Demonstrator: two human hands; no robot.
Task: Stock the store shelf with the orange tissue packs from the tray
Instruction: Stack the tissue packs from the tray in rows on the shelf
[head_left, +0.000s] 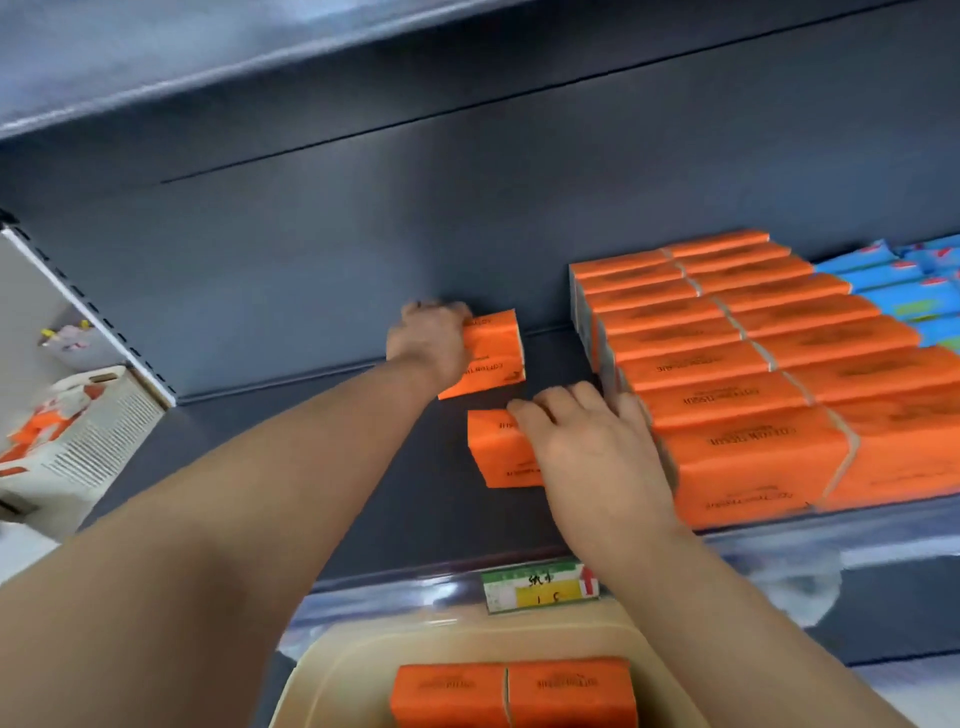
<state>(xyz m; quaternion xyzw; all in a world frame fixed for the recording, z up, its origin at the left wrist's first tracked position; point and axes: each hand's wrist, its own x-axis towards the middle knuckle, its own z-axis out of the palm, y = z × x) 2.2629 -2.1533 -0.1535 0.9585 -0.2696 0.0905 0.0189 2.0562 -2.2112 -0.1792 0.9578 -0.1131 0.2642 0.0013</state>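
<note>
Nearest, below both wrists, two orange packs (449, 693) lie side by side in the tray (332, 670). On the shelf (441, 519), the right hand (587, 447) grasps the near pack (498, 452). Beyond, the left hand (431, 338) grips the far pack (493, 358). Right of both hands stand two stocked rows (727, 364).

Reaches forward with both bare arms (260, 467), grips a far orange pack (496, 358) with the left hand (431, 338), curls the right hand (589, 449) over a nearer orange pack (498, 449).
</note>
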